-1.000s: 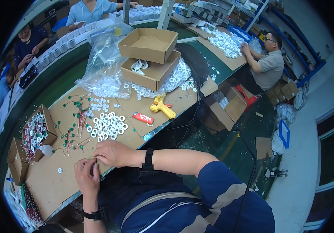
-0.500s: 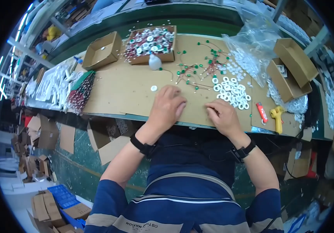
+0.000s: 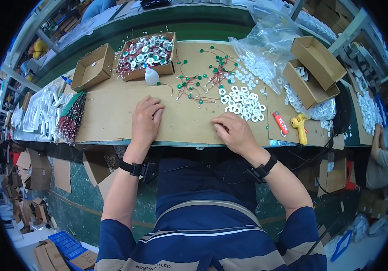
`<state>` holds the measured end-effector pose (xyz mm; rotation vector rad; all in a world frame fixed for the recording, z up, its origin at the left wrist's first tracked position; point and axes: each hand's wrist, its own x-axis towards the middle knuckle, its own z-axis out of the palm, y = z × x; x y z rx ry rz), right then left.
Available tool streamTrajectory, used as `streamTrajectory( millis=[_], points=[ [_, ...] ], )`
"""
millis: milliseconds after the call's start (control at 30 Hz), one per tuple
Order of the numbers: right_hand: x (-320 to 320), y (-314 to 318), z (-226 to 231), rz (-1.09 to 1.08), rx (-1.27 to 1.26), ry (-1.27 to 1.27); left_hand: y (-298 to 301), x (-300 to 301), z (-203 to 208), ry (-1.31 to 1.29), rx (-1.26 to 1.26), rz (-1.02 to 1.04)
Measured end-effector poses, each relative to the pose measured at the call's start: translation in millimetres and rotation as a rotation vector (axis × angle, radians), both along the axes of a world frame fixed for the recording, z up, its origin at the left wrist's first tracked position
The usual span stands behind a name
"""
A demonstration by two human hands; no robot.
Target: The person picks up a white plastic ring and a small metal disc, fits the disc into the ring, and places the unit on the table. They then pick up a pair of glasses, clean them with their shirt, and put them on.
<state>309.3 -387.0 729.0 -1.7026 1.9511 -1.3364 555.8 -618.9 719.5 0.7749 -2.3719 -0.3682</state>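
While the cardboard-covered table (image 3: 185,128) spans the view, a clear bag (image 3: 270,49) lies toward its far right, next to two stacked boxes (image 3: 320,58); a full box (image 3: 167,69) stands farther left. The left hand (image 3: 146,119) is over the cardboard, fingers curled and close together; whether they hold anything I cannot tell. Well apart from it, the right hand (image 3: 235,132) has bent fingers, thumb near the forefinger, any grip likewise unclear. To its right lies a yellow glue gun (image 3: 299,128). A white bottle (image 3: 152,77) stands before the full box, a red lighter (image 3: 280,123) beside the gun. Wired green discs (image 3: 199,77) spread beyond the hands, and white rings (image 3: 243,104) pile up just beyond the right one.
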Motion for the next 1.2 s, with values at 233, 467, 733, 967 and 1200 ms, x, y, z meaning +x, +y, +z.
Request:
streamTrajectory(
  millis=[233, 467, 733, 967, 1200],
  points=[
    [-5, 4, 15, 0.017, 0.005, 0.035, 5, 5, -6, 0.079, 0.148, 0.007],
    [-19, 14, 31, -0.045, -0.025, 0.039, 4, 25, 11, 0.168, 0.200, 0.079],
    [-46, 15, 36, -0.152, 0.010, 0.078, 3, 18, 15, 0.070, 0.175, 0.063],
    [-106, -9, 39, -0.308, 0.047, 0.227, -7, 15, -3, 0.013, 0.213, -0.036],
    [-141, -17, 34, -0.304, 0.180, 0.391, 21, -6, 16, 0.044, -0.020, -0.065]
  ],
)
